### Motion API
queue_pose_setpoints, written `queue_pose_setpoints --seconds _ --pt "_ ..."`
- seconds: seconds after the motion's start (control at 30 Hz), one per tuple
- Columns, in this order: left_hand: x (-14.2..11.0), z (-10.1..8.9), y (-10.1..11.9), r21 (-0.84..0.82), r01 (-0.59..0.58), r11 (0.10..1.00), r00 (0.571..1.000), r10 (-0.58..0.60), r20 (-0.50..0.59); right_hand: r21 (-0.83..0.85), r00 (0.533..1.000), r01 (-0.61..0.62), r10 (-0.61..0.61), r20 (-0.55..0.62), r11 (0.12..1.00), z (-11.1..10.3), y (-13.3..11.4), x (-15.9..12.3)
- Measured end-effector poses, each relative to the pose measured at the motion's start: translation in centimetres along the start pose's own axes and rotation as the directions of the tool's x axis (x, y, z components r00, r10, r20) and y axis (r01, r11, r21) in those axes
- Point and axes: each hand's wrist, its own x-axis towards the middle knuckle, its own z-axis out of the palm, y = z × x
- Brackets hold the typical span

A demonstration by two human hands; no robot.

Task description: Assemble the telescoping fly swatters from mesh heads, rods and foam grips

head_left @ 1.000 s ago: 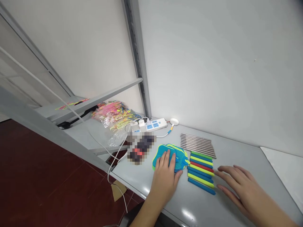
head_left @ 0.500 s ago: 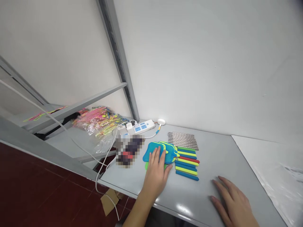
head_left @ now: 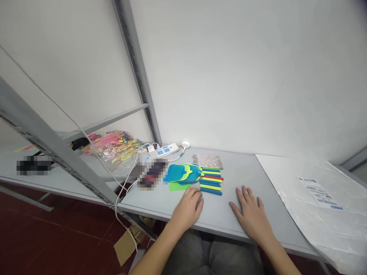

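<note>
My left hand rests on the grey table near its front edge, fingers loosely bent, thumb apart, with nothing visible in it. Just beyond it lies a pile of fly swatter heads, blue and yellow-green, with a green one at the bottom. To the right of the pile is a column of coloured handles in blue, yellow, red and green. Thin silver metal rods lie side by side behind them. My right hand is flat on the table, fingers spread, to the right of the handles.
A white power strip with plugs and cables sits at the back left, near a blurred dark item. Bagged colourful cords lie beyond the metal shelf post. White plastic sheeting covers the table's right side.
My left hand has come off the swatter heads and moved back toward the table's front edge. My right hand now lies flat with fingers spread. The view has shifted.
</note>
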Motion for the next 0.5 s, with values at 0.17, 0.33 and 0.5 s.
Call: queue_pose_setpoints --seconds 0.17,0.33,0.5 --pt "-0.18 0.33 -0.02 0.034 -0.007 0.999 1.0 0.007 -0.009 0.021 0.999 0.04 -0.04 -0.007 0.999 -0.2 0.48 -0.32" --pt "-0.46 0.4 0.22 0.069 -0.026 0.997 1.0 0.027 -0.006 0.05 0.998 0.058 -0.058 -0.013 0.997 -0.39 0.76 -0.5" --pt "-0.58 0.05 0.43 0.1 -0.039 0.994 0.999 0.04 -0.014 0.062 0.998 0.066 -0.064 -0.024 0.996 -0.3 0.76 -0.39"
